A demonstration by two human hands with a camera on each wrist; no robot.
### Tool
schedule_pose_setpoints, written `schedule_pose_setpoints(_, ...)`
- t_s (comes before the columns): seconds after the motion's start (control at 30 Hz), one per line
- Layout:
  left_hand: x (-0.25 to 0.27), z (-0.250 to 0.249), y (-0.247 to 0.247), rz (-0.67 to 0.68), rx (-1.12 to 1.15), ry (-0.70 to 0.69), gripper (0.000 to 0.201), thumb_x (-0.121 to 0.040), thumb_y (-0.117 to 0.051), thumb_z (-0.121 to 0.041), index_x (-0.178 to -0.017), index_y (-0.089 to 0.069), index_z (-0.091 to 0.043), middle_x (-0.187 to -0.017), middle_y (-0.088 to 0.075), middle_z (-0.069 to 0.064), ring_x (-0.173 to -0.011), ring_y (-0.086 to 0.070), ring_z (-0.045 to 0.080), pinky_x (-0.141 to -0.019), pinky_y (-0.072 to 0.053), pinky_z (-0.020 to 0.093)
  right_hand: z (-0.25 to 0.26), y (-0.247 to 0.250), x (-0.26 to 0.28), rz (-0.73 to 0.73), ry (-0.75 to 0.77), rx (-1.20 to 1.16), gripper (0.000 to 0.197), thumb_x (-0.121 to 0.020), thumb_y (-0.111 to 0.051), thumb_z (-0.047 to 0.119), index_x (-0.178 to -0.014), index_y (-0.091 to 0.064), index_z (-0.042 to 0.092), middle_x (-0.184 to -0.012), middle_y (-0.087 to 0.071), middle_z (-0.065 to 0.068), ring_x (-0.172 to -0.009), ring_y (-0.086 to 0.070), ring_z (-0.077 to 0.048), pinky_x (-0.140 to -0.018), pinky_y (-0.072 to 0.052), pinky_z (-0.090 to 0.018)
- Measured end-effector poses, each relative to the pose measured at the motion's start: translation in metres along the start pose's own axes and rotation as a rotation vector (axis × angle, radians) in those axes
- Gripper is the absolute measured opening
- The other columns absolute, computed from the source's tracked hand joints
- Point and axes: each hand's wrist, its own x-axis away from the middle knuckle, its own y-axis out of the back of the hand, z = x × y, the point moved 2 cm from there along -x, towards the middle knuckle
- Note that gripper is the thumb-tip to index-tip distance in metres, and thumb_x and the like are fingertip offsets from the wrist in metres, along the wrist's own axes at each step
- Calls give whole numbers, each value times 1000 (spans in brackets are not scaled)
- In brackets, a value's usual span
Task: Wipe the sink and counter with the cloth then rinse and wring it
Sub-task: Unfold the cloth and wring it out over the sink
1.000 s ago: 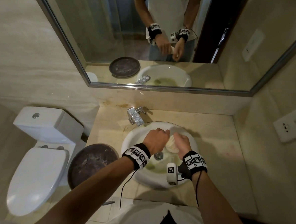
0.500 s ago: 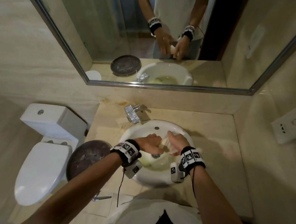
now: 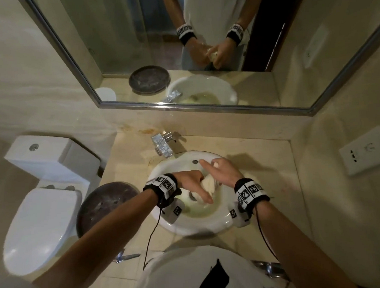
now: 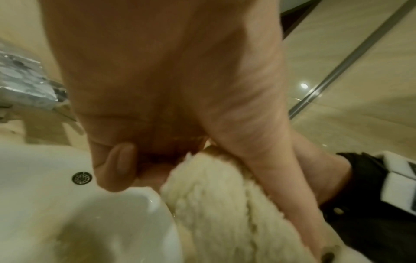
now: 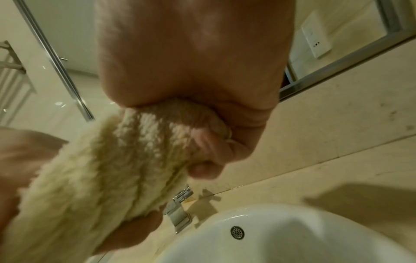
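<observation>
From the head view, the cloth (image 3: 208, 185) is a cream, fluffy terry bundle, bunched and twisted into a thick roll, held in the air over the bowl of the white sink (image 3: 196, 227) between the two hands. The left hand (image 3: 190, 182) grips its near end with the thumb stretched out along it, and the right hand (image 3: 222, 172) clasps the far end, one finger pointing toward the overflow hole. Murky yellowish water pools in the bottom of the sink, which is set in the beige counter (image 3: 263, 161) just in front of the chrome tap (image 3: 163, 146); a dark round dish (image 3: 103, 204) sits to the left. Half a second ago the hands were knuckle to knuckle with the cloth almost hidden; now they are rotated apart and more of the roll shows between them. From the left wrist view, the left-hand fingers (image 4: 117, 165) curl inward around the upper end of the roll (image 4: 220, 204), whose twisted ridges run down past the thumb. From the right wrist view, the right-hand fingers (image 5: 216, 142) are closed tight on the cloth (image 5: 108, 170), which spirals away toward the other hand above the sink rim (image 5: 258, 211).
</observation>
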Motion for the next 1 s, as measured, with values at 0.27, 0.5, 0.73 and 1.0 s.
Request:
schedule_pose_setpoints(0.27, -9, 40, 8, -82, 280, -109, 34, -63, -85, -22, -92, -68, -15, -89, -71, 5, -89, -69, 23, -95, -52, 57, 22, -8, -11, -112, 79, 43, 54, -93, -54, 58, -62, -42, 16, -54, -40, 3, -49, -36, -14, -55, -34, -34)
schedule_pose_setpoints(0.5, -16, 58, 12, -62, 305, -139, 45, -79, -77, -4, -118, -54, -10, -101, -71, 24, -75, -73, 27, -66, -62, 39, 20, -35, -28, 6, -104, 68, 30, -100, -44, 42, -95, -60, 16, -88, -66, -7, -74, -61, -22, -61, -43, -31)
schedule_pose_setpoints(0.73, -33, 63, 21, -324, -133, -127, 38, -65, -86, -28, -93, -63, -17, -83, -70, -1, -71, -65, 16, -56, -51, 29, 16, -47, -35, -104, -303, 29, 30, -101, -45, 25, -90, -57, 0, -87, -62, -14, -77, -58, -29, -67, -40, -32)
schedule_pose_setpoints(1.0, -47, 63, 19, -465, -528, -130, 29, -71, -75, -26, -92, -57, -19, -72, -59, -2, -60, -58, 21, -49, -37, 27, 1, -60, -45, -74, -437, -86, 32, -98, -44, 27, -104, -58, -2, -104, -62, -18, -82, -60, -31, -63, -46, -31)
